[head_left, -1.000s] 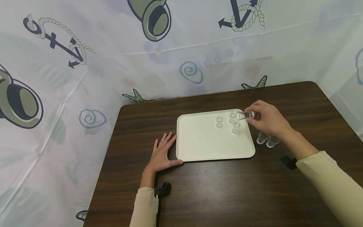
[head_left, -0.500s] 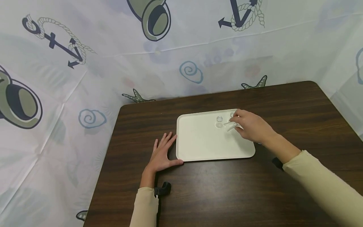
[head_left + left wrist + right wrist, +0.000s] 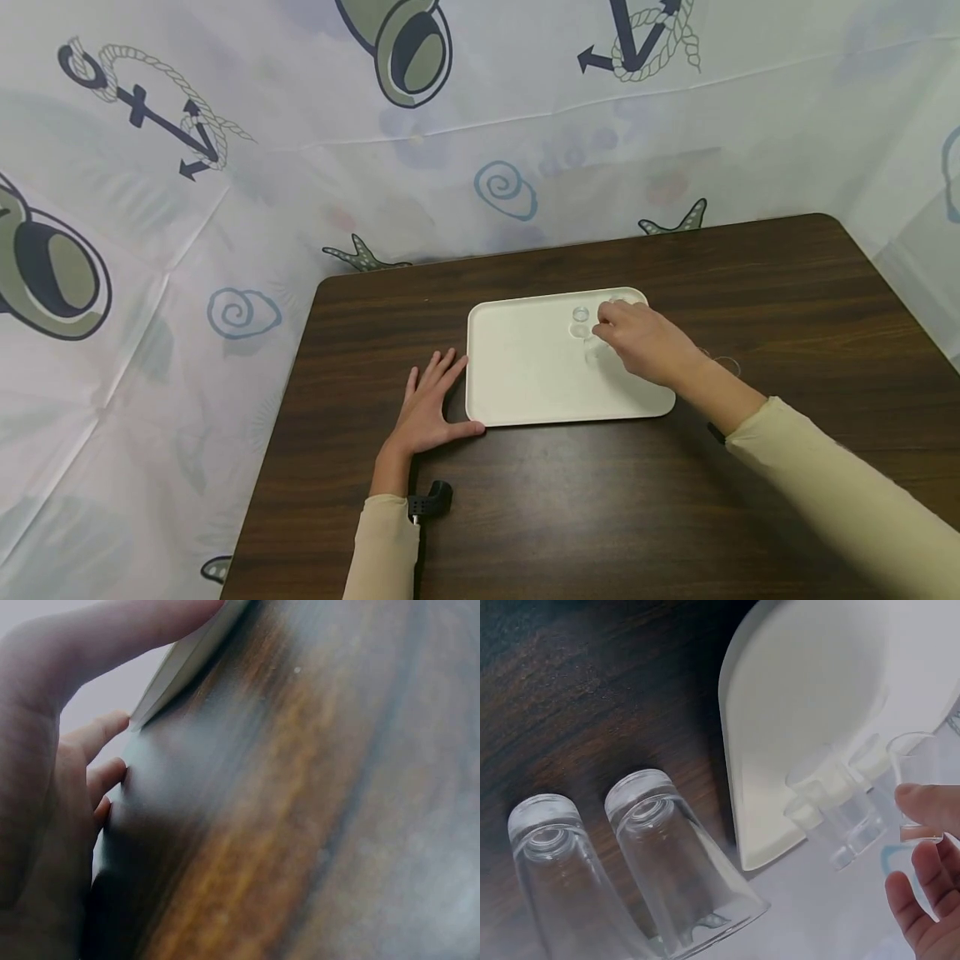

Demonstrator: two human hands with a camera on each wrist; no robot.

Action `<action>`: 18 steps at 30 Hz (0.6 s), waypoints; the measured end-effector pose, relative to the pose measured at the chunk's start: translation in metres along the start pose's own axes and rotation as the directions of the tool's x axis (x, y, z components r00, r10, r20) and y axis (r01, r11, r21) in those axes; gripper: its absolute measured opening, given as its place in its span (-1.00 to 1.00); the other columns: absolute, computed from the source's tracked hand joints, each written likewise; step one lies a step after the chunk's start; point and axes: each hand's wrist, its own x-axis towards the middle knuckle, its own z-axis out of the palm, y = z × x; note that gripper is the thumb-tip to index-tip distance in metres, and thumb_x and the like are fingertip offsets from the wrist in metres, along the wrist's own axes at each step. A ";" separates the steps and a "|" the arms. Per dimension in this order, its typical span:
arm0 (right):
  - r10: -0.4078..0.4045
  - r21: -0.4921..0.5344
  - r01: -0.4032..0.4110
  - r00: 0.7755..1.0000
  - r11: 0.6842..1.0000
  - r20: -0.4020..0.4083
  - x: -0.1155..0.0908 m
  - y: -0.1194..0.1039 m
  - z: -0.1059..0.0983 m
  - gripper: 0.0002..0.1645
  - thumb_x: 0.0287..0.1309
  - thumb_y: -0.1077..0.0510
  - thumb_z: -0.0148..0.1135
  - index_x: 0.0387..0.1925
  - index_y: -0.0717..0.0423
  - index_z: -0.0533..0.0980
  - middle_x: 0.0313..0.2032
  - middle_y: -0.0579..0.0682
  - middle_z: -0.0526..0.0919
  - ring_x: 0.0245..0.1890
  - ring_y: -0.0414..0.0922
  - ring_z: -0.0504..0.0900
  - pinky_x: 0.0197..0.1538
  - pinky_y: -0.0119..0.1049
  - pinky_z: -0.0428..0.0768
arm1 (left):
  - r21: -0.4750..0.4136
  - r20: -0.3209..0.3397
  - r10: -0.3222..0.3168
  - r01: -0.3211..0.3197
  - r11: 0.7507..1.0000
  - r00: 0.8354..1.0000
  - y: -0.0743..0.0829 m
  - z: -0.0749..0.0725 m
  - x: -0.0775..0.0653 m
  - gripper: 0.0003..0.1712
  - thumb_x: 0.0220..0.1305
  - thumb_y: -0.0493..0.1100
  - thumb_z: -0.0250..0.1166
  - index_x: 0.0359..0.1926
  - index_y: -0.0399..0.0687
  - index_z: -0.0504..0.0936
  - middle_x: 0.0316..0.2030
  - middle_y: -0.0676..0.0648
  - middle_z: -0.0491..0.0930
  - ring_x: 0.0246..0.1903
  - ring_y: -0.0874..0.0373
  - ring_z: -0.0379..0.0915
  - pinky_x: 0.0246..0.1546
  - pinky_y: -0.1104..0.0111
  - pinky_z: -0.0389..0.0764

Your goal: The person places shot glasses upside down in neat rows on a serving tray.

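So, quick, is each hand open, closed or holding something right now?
Left hand: open, fingers spread, touching the off-white rectangular tray.
Right hand: closed, pinching a clear, round, glass-like cup.

in the head view the right hand [image 3: 643,340] hides most of the glass [image 3: 915,761] it pinches, its wrist [image 3: 701,379] nearly all of two other glasses [image 3: 679,859] — only faint rims show. the right wrist view crops that hand at the right, the tray [image 3: 810,697] at the top. in the left wrist view the left hand [image 3: 424,415] is cut off, the table [image 3: 247,847] blurred.
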 end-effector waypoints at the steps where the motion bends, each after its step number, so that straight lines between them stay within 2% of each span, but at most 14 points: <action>1: -0.002 -0.013 0.002 1.000 1.000 0.012 0.001 -0.001 0.000 -0.79 -0.01 0.50 0.25 -0.35 0.22 0.60 -0.31 0.06 0.46 -0.40 -0.02 0.38 -0.37 -0.25 0.40 | 0.000 0.000 0.001 -0.001 1.000 1.000 0.000 0.000 0.000 0.29 -0.21 0.60 0.28 0.50 0.22 0.04 0.49 -0.07 -0.04 0.47 -0.08 -0.24 0.34 -0.20 -0.29; 9: -0.038 -0.123 0.049 0.995 0.991 0.096 0.004 -0.006 0.002 -0.78 -0.10 0.43 0.39 -0.37 0.19 0.58 -0.33 0.04 0.41 -0.35 -0.01 0.35 -0.33 -0.22 0.36 | -0.001 0.004 -0.001 0.001 1.000 1.000 0.000 0.000 0.001 0.30 -0.23 0.62 0.26 0.50 0.24 0.04 0.49 -0.05 -0.05 0.48 -0.06 -0.26 0.34 -0.19 -0.30; 18: -0.069 -0.173 0.088 0.991 0.981 0.112 0.006 -0.009 0.011 -0.83 -0.05 0.40 0.40 -0.39 0.19 0.58 -0.28 0.06 0.43 -0.33 -0.02 0.39 -0.30 -0.19 0.40 | 0.000 0.002 0.007 -0.007 1.000 1.000 -0.001 0.000 0.001 0.29 -0.21 0.60 0.28 0.50 0.23 0.03 0.49 -0.08 -0.04 0.47 -0.08 -0.24 0.32 -0.22 -0.28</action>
